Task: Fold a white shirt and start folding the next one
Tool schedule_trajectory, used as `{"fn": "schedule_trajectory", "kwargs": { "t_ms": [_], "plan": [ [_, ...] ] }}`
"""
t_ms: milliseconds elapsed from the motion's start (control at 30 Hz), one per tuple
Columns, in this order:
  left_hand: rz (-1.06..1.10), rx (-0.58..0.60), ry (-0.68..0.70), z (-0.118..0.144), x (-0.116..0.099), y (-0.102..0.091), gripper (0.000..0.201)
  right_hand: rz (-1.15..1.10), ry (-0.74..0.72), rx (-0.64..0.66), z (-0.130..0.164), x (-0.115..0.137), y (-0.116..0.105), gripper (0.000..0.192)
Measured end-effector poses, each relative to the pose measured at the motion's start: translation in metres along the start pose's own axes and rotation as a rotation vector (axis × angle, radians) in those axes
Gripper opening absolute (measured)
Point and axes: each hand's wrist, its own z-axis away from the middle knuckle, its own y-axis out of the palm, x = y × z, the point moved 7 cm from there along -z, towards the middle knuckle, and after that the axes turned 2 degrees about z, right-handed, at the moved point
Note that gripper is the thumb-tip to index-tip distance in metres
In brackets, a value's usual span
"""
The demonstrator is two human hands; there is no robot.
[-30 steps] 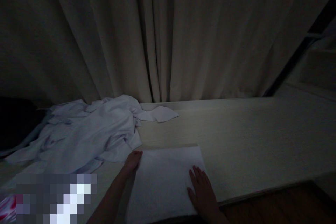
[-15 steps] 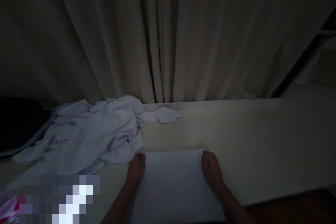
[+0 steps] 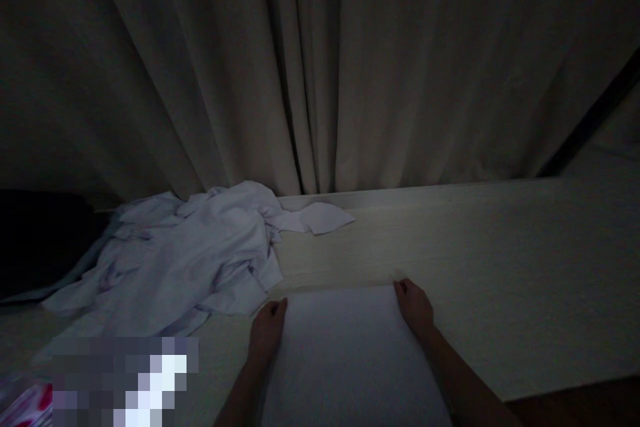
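Observation:
A smooth white cloth (image 3: 350, 353) lies in a flat, straight-edged shape on the pale tabletop, its near end running out of the bottom of the view. My left hand (image 3: 269, 332) is closed at its far left corner, the thumb and fingers pinching the edge. At the far right corner my right hand (image 3: 415, 305) pinches the cloth in the same way. Left of my left hand, a crumpled heap of white fabric (image 3: 190, 253) spreads over the table, with one narrow end reaching right. Dim light hides the finer detail of the cloth.
Beige curtains (image 3: 410, 80) hang behind the pale table (image 3: 500, 267). A black item (image 3: 45, 240) sits at the far left. Something shiny, pink and white (image 3: 35, 403), lies at the lower left, beside a pixelated patch. A dark sloping bar (image 3: 595, 113) stands at the right.
The whole view has shifted slightly, so most things appear a little further right. Both hands still pinch the far corners of the white cloth.

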Motion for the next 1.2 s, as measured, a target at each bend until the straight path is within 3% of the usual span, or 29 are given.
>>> {"fn": "schedule_trajectory", "kwargs": {
  "t_ms": [133,233,333,400,467,533,667,800,933,1067,1200],
  "plan": [
    [0.04,0.025,0.013,-0.008,0.007,0.006,0.044,0.067,-0.019,0.018,-0.003,0.002,0.004,0.035],
    [0.013,0.025,0.049,-0.012,0.005,-0.001,0.038,0.118,-0.054,0.026,-0.004,0.005,0.003,0.037],
    [-0.075,-0.069,0.08,-0.001,-0.009,-0.016,0.037,0.151,-0.106,0.032,0.0,0.008,-0.003,0.038],
    [-0.129,-0.149,0.129,0.016,-0.024,-0.02,0.041,0.141,-0.182,-0.068,0.004,0.012,-0.015,0.038],
    [-0.172,-0.162,0.237,0.033,-0.042,-0.01,0.039,0.12,-0.323,-0.216,0.011,0.02,-0.025,0.039],
    [-0.275,-0.108,0.429,0.048,-0.058,0.014,0.041,0.11,-0.488,-0.269,0.018,0.028,-0.023,0.042],
    [-0.509,-0.126,0.543,0.055,-0.051,0.047,0.055,0.171,-0.667,-0.15,0.029,0.032,0.01,0.056],
    [-0.554,-0.153,0.574,0.053,-0.034,0.055,0.056,0.23,-0.659,-0.09,0.034,0.02,0.034,0.062],
    [-0.552,-0.168,0.581,0.048,-0.033,0.055,0.056,0.28,-0.617,-0.053,0.031,0.015,0.044,0.062],
    [-0.568,-0.155,0.554,0.045,-0.042,0.05,0.055,0.306,-0.571,-0.053,0.032,0.025,0.036,0.064],
    [-0.572,-0.268,0.533,0.066,-0.039,0.035,0.058,0.28,-0.613,-0.101,0.057,0.039,0.02,0.064]
  ]
}}
